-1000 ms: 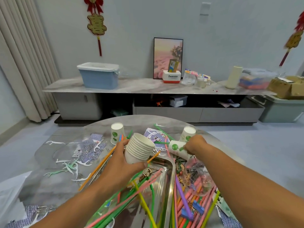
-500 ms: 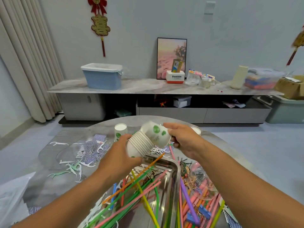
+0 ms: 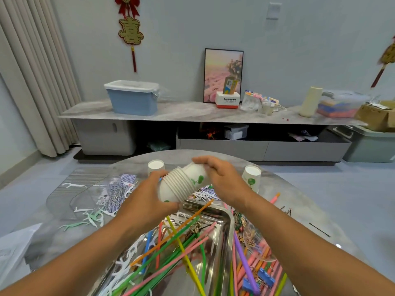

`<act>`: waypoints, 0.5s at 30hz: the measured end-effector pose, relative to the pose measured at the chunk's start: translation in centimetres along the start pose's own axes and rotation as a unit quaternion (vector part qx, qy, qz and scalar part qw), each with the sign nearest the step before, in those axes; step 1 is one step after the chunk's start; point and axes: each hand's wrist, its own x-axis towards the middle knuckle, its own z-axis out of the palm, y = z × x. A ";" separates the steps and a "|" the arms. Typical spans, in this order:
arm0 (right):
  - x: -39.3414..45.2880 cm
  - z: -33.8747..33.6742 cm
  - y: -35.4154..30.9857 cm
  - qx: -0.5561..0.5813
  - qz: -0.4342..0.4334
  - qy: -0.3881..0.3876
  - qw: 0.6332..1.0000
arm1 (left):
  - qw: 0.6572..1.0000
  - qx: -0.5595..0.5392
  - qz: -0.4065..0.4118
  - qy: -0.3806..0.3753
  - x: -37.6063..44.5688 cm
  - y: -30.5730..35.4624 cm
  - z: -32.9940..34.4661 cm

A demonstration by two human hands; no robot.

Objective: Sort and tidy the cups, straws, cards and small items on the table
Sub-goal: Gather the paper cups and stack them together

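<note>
Cups nested in a stack (image 3: 177, 186), held above the tray (image 3: 224, 236), look light and crushable: left hand (image 3: 147, 199) wraps the base, right hand (image 3: 220, 178) curls over the top cup's bottom, best gripped gently.

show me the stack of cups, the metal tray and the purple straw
stack of cups (image 3: 178, 185), head view, on the ribbed rims in the middle of the stack
metal tray (image 3: 223, 242), head view, on its bare right wall
purple straw (image 3: 245, 263), head view, midway along its length, right of the tray
</note>
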 end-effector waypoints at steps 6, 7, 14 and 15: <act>2.0 -0.2 -0.1 -0.077 -0.022 0.113 0.990 | 0.988 -0.153 -0.035 0.011 0.9 -0.2 1.2; 3.0 -1.5 0.7 -0.162 0.023 0.182 0.969 | 0.982 -0.181 -0.044 0.014 1.1 -0.5 1.2; 4.9 -7.2 7.9 -0.336 0.325 0.045 0.883 | 0.964 -0.241 -0.098 0.057 1.4 -3.3 -0.6; 5.0 -7.2 8.6 -0.322 0.324 0.029 0.889 | 0.961 -0.245 -0.110 0.069 1.4 -3.8 -0.9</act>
